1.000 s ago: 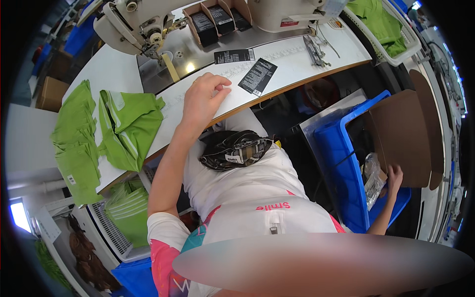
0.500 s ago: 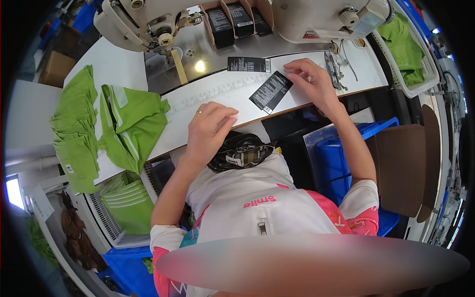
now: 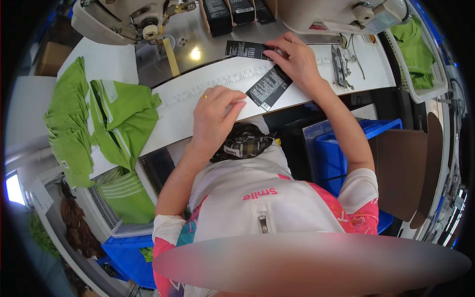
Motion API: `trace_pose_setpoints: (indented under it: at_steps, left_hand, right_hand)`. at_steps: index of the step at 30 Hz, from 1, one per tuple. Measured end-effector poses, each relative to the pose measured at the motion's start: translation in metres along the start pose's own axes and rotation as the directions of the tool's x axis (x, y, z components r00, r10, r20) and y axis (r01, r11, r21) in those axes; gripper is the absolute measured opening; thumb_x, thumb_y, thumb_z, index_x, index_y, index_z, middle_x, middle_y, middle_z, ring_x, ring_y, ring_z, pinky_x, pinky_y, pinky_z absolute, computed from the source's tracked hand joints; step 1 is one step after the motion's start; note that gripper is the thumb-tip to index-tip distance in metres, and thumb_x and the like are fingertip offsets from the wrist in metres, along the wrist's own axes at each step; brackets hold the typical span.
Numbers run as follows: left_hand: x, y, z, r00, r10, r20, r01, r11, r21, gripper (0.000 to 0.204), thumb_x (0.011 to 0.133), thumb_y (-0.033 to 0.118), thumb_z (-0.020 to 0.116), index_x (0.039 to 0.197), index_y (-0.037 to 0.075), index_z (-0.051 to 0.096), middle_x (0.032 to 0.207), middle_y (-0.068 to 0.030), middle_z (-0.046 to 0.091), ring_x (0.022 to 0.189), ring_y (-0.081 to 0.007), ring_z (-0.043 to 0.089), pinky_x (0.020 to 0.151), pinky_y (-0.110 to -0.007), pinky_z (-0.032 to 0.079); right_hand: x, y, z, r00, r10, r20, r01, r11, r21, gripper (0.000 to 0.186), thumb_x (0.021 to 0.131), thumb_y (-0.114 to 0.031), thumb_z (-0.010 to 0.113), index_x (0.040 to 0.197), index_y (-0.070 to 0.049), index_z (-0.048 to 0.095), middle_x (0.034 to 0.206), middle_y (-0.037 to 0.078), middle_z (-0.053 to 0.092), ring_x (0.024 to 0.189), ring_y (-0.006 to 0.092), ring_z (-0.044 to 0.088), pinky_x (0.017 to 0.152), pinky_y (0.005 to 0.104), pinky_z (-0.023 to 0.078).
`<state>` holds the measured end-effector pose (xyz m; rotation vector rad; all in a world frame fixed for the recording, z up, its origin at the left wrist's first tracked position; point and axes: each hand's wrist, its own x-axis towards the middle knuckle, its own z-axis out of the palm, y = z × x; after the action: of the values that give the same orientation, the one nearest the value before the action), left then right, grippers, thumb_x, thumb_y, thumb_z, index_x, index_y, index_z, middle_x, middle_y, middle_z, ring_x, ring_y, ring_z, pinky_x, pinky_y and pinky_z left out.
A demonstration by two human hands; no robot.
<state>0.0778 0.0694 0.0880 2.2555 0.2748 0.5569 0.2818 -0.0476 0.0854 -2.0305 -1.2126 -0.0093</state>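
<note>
My right hand (image 3: 292,58) has its thumb and forefinger closed on the right end of a black printed label (image 3: 240,48) lying near the machine's metal bed. A second black label (image 3: 264,91) lies angled on the white table (image 3: 173,110). My left hand (image 3: 215,114) is closed at the table's front edge, its fingertips beside that label's lower left corner; whether it holds anything is hidden.
Sewing machine (image 3: 104,20), divided holder of black labels (image 3: 217,17) behind, scissors (image 3: 339,67) at right, green cut pieces (image 3: 69,123) at left, white basket of green fabric (image 3: 428,79) at back right, blue bin (image 3: 334,168) and brown cardboard (image 3: 398,178) below right.
My right hand has come up from the blue bin to the table and onto the upper label. My left hand has shifted toward the lower label.
</note>
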Motion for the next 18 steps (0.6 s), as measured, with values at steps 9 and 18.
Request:
trace_pose_setpoints:
  at_steps: [9, 18]
  left_hand:
    - [0.02, 0.002, 0.013, 1.0, 0.009, -0.004, -0.008, 0.997, 0.076, 0.013, 0.075, 0.009, 0.069, 0.084, 0.005, 0.061, 0.079, -0.0051, 0.059, 0.077, -0.0205, 0.055, 0.069, -0.031, 0.043]
    - [0.028, 0.003, 0.008, 0.997, -0.009, 0.081, -0.011, 0.968, 0.25, 0.028, 0.065, 0.019, 0.076, 0.085, 0.006, 0.06, 0.078, -0.0036, 0.057, 0.077, -0.0196, 0.054, 0.068, -0.032, 0.043]
  right_hand:
    - [-0.077, -0.02, -0.031, 0.958, -0.286, -0.008, 0.284, 0.954, -0.093, 0.03, 0.068, -0.008, 0.071, 0.097, -0.007, 0.066, 0.078, 0.004, 0.054, 0.068, 0.0222, 0.053, 0.061, 0.0319, 0.044]
    - [-0.101, -0.021, -0.007, 0.892, -0.451, -0.04, 0.424, 0.864, -0.272, 0.03, 0.06, -0.009, 0.069, 0.09, -0.014, 0.069, 0.077, -0.003, 0.049, 0.072, 0.0155, 0.048, 0.062, 0.0294, 0.037]
